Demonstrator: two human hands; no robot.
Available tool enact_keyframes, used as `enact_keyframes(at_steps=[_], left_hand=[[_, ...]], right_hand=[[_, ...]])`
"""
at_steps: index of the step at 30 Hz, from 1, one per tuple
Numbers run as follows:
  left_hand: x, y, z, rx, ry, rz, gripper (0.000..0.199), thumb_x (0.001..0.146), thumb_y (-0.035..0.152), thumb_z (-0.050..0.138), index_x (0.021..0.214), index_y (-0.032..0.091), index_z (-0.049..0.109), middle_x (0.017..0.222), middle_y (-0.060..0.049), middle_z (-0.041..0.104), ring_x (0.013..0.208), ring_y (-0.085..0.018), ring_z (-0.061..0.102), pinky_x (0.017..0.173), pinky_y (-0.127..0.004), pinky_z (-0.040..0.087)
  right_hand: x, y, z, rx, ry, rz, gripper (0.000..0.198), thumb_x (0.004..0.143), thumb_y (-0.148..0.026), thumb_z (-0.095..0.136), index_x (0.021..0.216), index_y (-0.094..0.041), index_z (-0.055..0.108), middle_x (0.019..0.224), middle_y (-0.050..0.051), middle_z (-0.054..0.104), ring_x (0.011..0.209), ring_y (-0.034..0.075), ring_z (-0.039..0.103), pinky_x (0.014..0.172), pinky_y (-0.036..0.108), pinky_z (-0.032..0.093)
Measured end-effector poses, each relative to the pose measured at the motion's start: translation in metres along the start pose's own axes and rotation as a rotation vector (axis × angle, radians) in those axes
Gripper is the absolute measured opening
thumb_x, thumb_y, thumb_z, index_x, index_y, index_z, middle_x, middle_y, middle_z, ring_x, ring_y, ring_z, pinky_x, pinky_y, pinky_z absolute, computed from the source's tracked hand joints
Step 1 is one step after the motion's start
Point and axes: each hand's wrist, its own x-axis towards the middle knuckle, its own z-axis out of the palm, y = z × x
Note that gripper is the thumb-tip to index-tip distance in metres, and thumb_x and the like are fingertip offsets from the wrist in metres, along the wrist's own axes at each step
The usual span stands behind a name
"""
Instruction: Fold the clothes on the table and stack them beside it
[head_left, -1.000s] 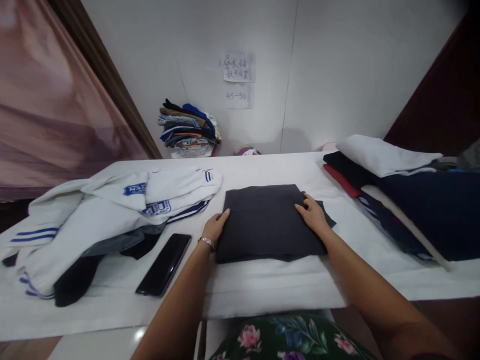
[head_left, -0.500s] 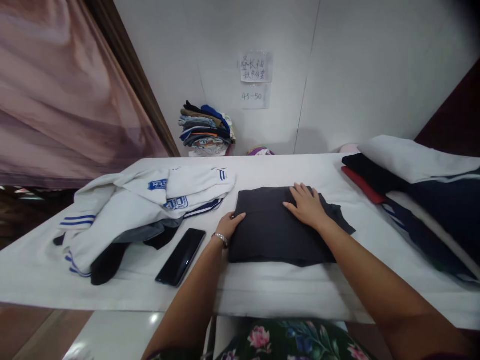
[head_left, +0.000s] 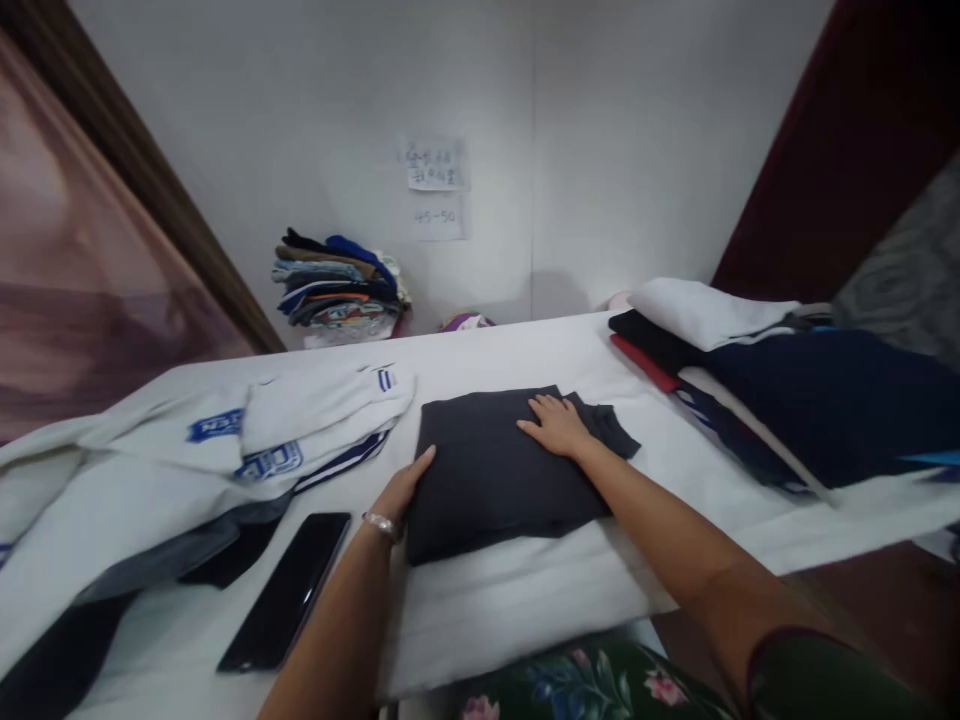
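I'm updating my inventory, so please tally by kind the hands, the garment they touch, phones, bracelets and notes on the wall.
Left hand and right hand: 2
Dark folded garment: 1
Phone: 1
Bracelet: 1
Upper paper note and lower paper note: 2
Total: 7

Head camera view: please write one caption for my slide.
Left hand at the edge, right hand on top of a folded dark garment.

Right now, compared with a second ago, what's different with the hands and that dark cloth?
The right hand moved left, from the dark folded cloth's right edge onto its top, where it lies flat. The left hand stayed at the left edge. The phone and white jacket stayed put.
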Motion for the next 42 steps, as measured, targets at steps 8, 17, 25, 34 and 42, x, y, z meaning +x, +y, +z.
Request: enact_keyframes(at_steps=[8, 17, 25, 34, 42], left_hand=[[-0.011, 0.003, 0.006, -0.179, -0.047, -0.188, 0.035, 0.081, 0.042, 0.062, 0.100, 0.013, 0.069, 0.077, -0.012, 0.073, 0.068, -0.027, 0.071, 0.064, -0.038, 0.059], [-0.007, 0.003, 0.006, -0.123, -0.015, -0.159, 0.032, 0.077, 0.027, 0.066, 0.106, 0.014, 0.067, 0.070, -0.010, 0.073, 0.065, -0.028, 0.071, 0.059, -0.038, 0.060], [-0.011, 0.001, 0.011, -0.152, 0.001, -0.184, 0.019, 0.080, 0.024, 0.063, 0.090, 0.009, 0.068, 0.067, -0.011, 0.071, 0.056, -0.024, 0.069, 0.055, -0.033, 0.058], [-0.004, -0.006, 0.010, -0.193, 0.001, -0.124, 0.016, 0.077, 0.022, 0.066, 0.084, 0.008, 0.068, 0.068, -0.012, 0.072, 0.055, -0.021, 0.068, 0.057, -0.030, 0.058], [-0.021, -0.005, 0.015, -0.215, 0.007, 0.005, 0.025, 0.067, 0.015, 0.074, 0.090, 0.008, 0.067, 0.070, -0.010, 0.072, 0.055, -0.021, 0.068, 0.056, -0.031, 0.059]], right_hand=[[-0.002, -0.007, -0.011, 0.056, -0.016, -0.020, 0.074, 0.089, -0.066, 0.029, 0.143, -0.016, 0.038, 0.152, 0.014, 0.030, 0.141, 0.030, 0.021, 0.113, 0.050, 0.012], [-0.027, 0.008, -0.027, 0.115, 0.019, 0.025, 0.079, 0.086, -0.071, 0.030, 0.147, -0.021, 0.032, 0.156, 0.013, 0.021, 0.144, 0.032, 0.011, 0.113, 0.055, 0.005], [-0.048, 0.050, -0.028, 0.302, 0.232, 0.147, 0.057, 0.088, -0.051, 0.046, 0.137, -0.022, 0.049, 0.148, 0.008, 0.039, 0.139, 0.023, 0.031, 0.112, 0.040, 0.025], [-0.086, 0.077, -0.016, 0.377, 0.261, 0.333, 0.059, 0.086, -0.058, 0.044, 0.125, -0.016, 0.059, 0.122, 0.011, 0.063, 0.113, 0.026, 0.058, 0.096, 0.037, 0.044], [-0.082, 0.058, -0.006, 0.390, 0.280, 0.335, 0.044, 0.080, -0.051, 0.060, 0.111, -0.020, 0.063, 0.102, 0.007, 0.070, 0.093, 0.024, 0.063, 0.081, 0.034, 0.045]])
